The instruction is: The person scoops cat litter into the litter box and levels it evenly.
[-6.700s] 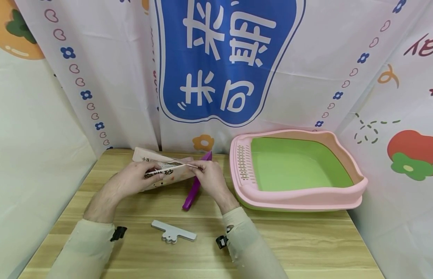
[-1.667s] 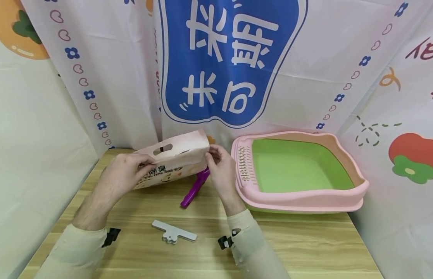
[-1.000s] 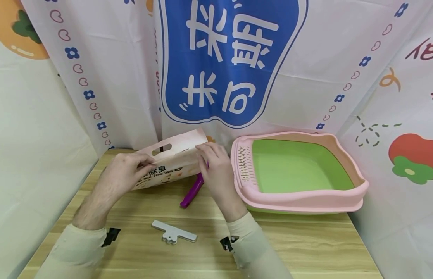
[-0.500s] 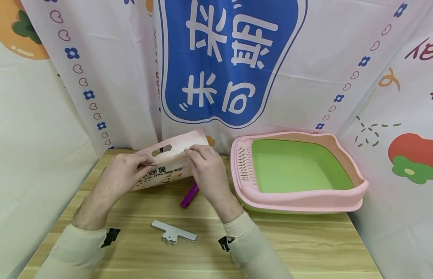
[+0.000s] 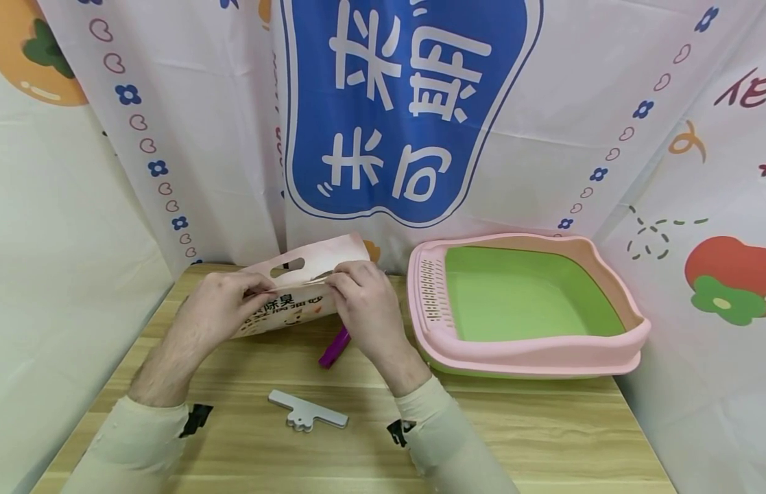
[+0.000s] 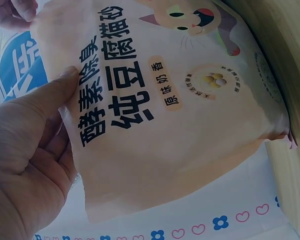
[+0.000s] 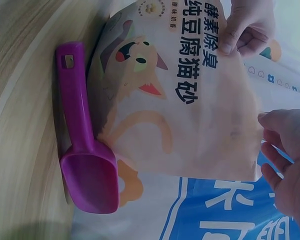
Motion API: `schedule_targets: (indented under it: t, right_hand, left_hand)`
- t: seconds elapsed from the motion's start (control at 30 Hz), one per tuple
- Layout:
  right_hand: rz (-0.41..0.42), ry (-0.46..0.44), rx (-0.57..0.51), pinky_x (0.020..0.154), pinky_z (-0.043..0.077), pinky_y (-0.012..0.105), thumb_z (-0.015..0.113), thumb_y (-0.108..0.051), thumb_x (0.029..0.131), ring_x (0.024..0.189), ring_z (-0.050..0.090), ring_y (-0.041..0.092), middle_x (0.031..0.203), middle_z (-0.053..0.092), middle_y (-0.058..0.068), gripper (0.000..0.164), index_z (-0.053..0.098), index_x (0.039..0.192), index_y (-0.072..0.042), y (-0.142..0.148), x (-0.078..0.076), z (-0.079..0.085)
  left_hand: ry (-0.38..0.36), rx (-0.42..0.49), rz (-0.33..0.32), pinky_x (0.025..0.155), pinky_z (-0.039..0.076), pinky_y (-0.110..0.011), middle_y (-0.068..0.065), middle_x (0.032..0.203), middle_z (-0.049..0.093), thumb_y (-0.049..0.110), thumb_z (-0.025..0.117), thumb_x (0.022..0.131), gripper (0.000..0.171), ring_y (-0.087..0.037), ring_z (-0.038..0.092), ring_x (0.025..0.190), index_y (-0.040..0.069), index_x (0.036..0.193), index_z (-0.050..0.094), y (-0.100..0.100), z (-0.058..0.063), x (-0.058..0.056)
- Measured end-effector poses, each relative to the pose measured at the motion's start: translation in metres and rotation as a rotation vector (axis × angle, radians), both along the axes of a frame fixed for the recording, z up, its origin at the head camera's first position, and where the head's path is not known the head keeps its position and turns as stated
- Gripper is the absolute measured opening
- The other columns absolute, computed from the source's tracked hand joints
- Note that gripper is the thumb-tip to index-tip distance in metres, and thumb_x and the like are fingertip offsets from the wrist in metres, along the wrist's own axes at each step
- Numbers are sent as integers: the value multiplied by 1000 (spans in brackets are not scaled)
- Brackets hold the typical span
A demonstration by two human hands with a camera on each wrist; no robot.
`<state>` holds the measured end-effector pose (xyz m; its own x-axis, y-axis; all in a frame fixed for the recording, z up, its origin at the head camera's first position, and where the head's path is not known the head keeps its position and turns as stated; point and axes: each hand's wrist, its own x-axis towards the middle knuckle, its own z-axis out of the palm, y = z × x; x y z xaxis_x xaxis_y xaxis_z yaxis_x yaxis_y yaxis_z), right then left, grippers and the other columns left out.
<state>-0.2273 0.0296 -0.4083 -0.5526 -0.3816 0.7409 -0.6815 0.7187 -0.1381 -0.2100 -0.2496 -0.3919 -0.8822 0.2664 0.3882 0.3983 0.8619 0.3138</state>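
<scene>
A pale pink cat litter bag (image 5: 296, 314) with black print and a cartoon cat stands tilted at the back left of the table. It has an oval handle hole near its top edge. My left hand (image 5: 216, 309) pinches the bag's upper left part, the thumb on the printed front in the left wrist view. At the top edge, right of the middle, my right hand (image 5: 372, 309) pinches the front panel. A narrow gap shows there between the front and back panels. Behind my right hand lies a purple litter scoop (image 7: 92, 177), partly hidden in the head view.
On the right stands a pink and green litter box (image 5: 531, 353) with a slotted left rim. A grey clip (image 5: 306, 412) lies on the wooden table (image 5: 284, 466) in front of the bag. Printed cloth (image 5: 234, 137) hangs close behind.
The bag has gone from leaning low to standing taller. My right hand has slid left along the top edge from the right corner, and the front panel has parted slightly. My left hand stays put lately.
</scene>
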Motion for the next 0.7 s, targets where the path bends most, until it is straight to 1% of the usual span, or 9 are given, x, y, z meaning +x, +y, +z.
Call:
schedule_targets:
  t: [0.13,0.2,0.3,0.4,0.47,0.6,0.7]
  right_hand:
    - [-1,-1,29,106,67,40,92,-16,104,120,77,21,122,82,-2,13,89,116,-19,-4,1,-1]
    - [-3,3,44,106,67,40,92,-17,104,120,76,21,122,82,-2,13,90,117,-20,-6,2,-1]
    - [-14,21,73,106,66,40,91,-18,105,119,75,21,121,81,-3,14,90,119,-21,-8,3,-1]
    - [-27,44,105,105,66,40,90,-20,107,117,74,20,119,81,-3,13,91,119,-22,-11,3,-2]
    - [-35,53,118,103,66,39,89,-22,108,114,74,20,117,81,-4,11,91,118,-23,-12,3,-3]
    - [-43,53,121,99,65,37,87,-27,109,109,73,18,112,82,-6,7,91,114,-24,-14,2,-5]
    - [-56,76,112,94,64,35,90,-28,106,106,73,17,108,82,-8,4,91,109,-25,-14,1,-5]
  left_hand:
    - [3,-4,-6,71,63,-43,-15,113,91,13,91,103,7,-24,81,83,14,111,91,0,0,0]
    - [5,-9,-13,70,62,-42,-14,112,91,13,91,103,7,-23,79,81,14,110,91,0,0,0]
    - [-2,-18,-28,72,66,-47,-13,109,91,13,91,103,7,-24,81,82,13,110,90,0,-1,0]
    - [-16,-22,-42,79,71,-54,-13,108,91,13,91,102,8,-28,85,89,12,111,90,0,-1,1]
    - [-29,-18,-52,81,72,-56,-12,107,91,13,92,102,9,-29,86,90,12,111,90,0,-1,2]
    - [-48,-16,-79,79,71,-50,-7,103,91,13,93,101,10,-21,84,87,13,110,90,0,0,2]
    - [-73,-11,-110,76,70,-42,-3,100,90,13,93,101,9,-15,82,85,14,109,90,0,0,3]
